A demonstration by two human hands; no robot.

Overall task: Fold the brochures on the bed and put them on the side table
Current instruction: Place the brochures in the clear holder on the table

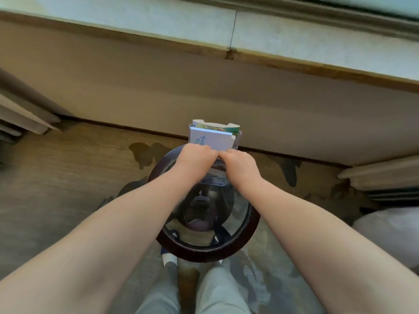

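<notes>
Folded brochures, white-blue in front and green-printed behind, stand upright in a clear plastic holder at the far edge of a round glass side table with a dark wooden rim. My left hand and my right hand meet side by side at the lower edge of the front brochure, with fingers curled down onto it. The fingertips are hidden behind the knuckles. Both forearms reach over the glass top.
A beige wall and a window sill run across behind the table. Curtains hang at far left and right. White bedding shows at the right edge. My legs in grey trousers stand on patterned carpet below the table.
</notes>
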